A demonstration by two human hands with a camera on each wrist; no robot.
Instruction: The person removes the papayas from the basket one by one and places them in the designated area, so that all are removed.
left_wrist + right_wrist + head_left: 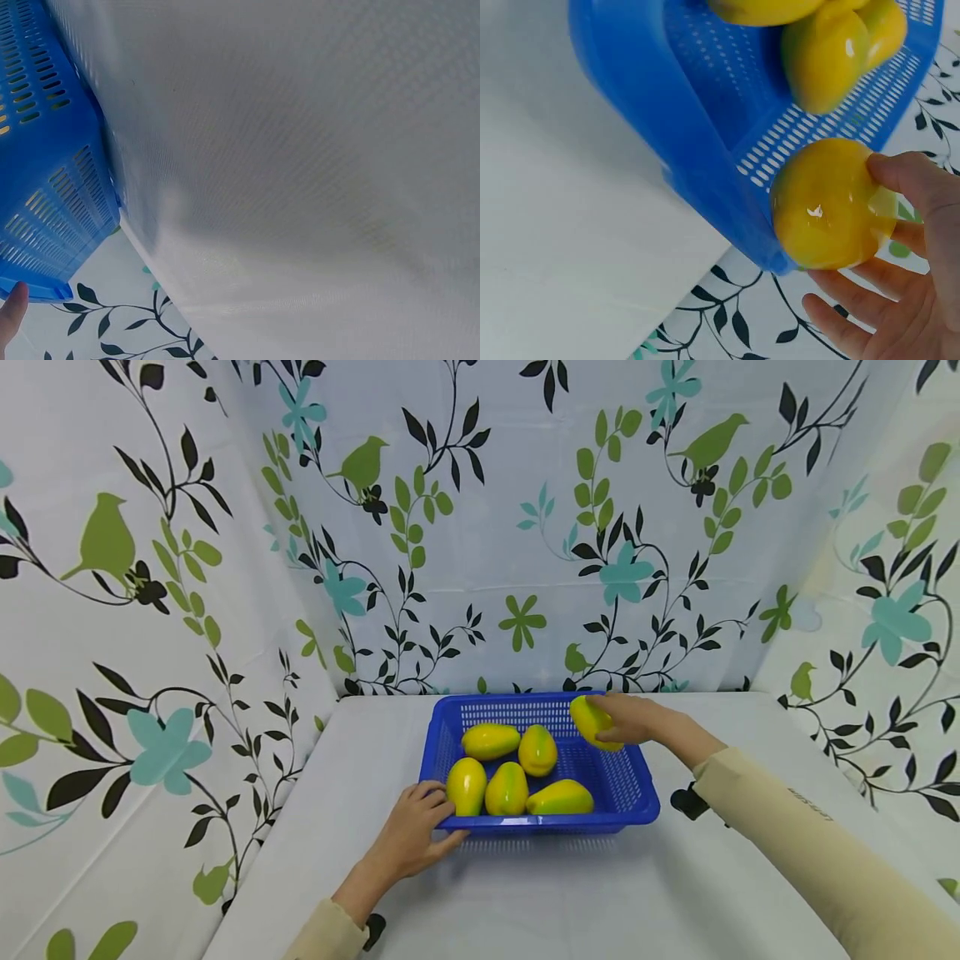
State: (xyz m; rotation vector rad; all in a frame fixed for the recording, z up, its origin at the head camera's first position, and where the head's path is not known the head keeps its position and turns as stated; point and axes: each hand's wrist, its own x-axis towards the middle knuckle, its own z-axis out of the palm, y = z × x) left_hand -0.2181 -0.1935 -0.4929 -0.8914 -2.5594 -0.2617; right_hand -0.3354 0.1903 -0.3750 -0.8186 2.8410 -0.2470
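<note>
A blue plastic basket (637, 814) with slotted walls stands on the table. Several glossy yellow-green mangoes (489, 741) lie inside it, mostly towards its left and front. My right hand (633, 717) holds another mango (590, 724) over the basket's back right part. In the right wrist view, thumb and fingers grip this mango (829, 206) beside the basket rim. At the near left corner, my left hand (408, 831) grips the basket's rim, fingers at the side and thumb at the front. The left wrist view shows only one fingertip on the rim of the basket (52, 150).
A white cloth covers the table (555, 902). Behind it and at both sides hangs a curtain (517, 560) printed with leaves, birds and flowers. Dark wrist straps (688, 802) show at both sleeves.
</note>
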